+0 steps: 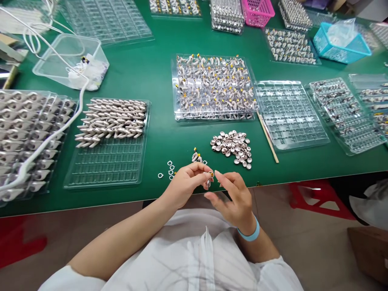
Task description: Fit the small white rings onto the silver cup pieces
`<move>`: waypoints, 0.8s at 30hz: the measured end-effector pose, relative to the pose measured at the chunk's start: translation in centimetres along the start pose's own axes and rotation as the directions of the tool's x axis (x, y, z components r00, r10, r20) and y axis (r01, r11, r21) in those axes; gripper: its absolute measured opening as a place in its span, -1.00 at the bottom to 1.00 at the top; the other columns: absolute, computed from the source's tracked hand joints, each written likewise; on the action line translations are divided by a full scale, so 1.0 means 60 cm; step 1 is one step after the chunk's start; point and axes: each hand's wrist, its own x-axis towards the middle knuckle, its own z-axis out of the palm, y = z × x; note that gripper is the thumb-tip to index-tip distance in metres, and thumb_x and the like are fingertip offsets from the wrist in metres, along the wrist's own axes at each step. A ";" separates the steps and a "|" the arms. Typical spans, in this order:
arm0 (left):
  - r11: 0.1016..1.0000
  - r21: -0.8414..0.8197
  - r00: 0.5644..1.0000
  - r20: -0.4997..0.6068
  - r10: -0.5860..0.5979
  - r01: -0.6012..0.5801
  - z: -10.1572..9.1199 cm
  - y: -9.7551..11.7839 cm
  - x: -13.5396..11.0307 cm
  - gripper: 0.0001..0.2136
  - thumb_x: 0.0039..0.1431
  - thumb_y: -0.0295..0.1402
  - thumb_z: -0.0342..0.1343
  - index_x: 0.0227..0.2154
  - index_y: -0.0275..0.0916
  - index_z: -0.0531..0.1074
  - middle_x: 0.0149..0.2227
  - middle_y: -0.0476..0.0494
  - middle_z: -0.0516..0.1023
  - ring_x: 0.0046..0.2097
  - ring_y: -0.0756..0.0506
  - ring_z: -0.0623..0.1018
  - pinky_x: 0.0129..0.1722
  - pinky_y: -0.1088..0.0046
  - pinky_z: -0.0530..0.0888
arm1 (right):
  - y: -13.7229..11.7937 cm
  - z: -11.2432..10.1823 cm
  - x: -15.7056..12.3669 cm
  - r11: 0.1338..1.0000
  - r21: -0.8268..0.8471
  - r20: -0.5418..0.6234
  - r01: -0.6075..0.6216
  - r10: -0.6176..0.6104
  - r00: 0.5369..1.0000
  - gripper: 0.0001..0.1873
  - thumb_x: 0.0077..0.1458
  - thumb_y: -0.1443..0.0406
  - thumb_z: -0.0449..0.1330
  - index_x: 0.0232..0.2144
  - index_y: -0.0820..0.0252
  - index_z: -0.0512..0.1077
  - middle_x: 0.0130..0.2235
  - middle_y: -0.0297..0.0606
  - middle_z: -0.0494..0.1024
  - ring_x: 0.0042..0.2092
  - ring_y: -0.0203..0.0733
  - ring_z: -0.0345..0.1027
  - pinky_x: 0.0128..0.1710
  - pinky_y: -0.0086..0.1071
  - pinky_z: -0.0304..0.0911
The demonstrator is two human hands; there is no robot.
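The left hand [186, 182] holds one small silver part with a pale ring and a touch of yellow [209, 182], pinched between thumb and fingers just above the table's near edge; the right hand [236, 200], with one light-blue band [251, 232] on its wrist, has thumb and fingers spread apart, its fingertips near the part; whether they touch it I cannot tell. Five loose white plastic rings [160, 175] show to the left of the left hand, and what looks like a sixth lies just beyond its fingers, beside at least two grey curved pieces with yellow tips [195, 156]. One heap of round, cup-shaped metallic pieces [233, 145], too many to count, lies on the green tabletop [163, 133]. Behind it, one transparent plastic tray [176, 97] is filled with more yellow-tipped pieces. One wooden stick [268, 137] leans toward one transparent compartmented tray [294, 115] on the right. On the left, one transparent ribbed tray [106, 165] carries pointed metallic pieces [113, 121] across its far half. One transparent plastic box [48, 74] holds crumpled white material [83, 76]. Of two perforated baskets, one is pink [257, 14]; the blue one [327, 46] holds a transparent plastic bag [342, 32].
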 end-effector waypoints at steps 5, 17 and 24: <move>0.999 0.022 0.999 -0.040 0.026 -0.025 0.009 0.006 -0.003 -0.85 0.07 -0.33 0.28 -0.35 -0.30 0.48 -0.44 0.02 0.50 -0.43 0.06 0.47 -0.39 0.55 0.40 | -0.004 0.009 0.000 0.991 -0.083 -0.004 0.102 -0.103 0.995 -0.49 0.11 0.50 0.24 0.08 0.06 0.33 -0.25 -0.19 0.50 -0.26 -0.16 0.39 -0.30 -0.25 0.42; 0.983 0.185 0.999 0.030 -0.013 0.007 0.011 0.016 -0.006 -0.85 0.04 -0.34 0.24 -0.39 -0.31 0.45 -0.46 0.04 0.47 -0.47 0.06 0.48 -0.37 0.53 0.43 | -0.001 -0.010 0.003 0.750 0.457 0.139 -0.478 0.470 0.871 -0.84 0.18 0.39 0.21 -0.22 0.04 0.52 -0.28 -0.32 0.51 -0.35 -0.31 0.41 -0.41 -0.44 0.37; 0.980 0.196 0.996 0.069 -0.055 0.041 0.008 0.020 -0.007 -0.85 0.03 -0.34 0.23 -0.40 -0.32 0.43 -0.49 0.06 0.44 -0.50 0.08 0.43 -0.42 0.53 0.41 | 0.003 -0.013 0.008 0.681 0.501 0.224 -0.534 0.494 0.840 -0.80 0.22 0.33 0.20 -0.16 0.00 0.58 -0.27 -0.33 0.51 -0.39 -0.36 0.39 -0.45 -0.49 0.36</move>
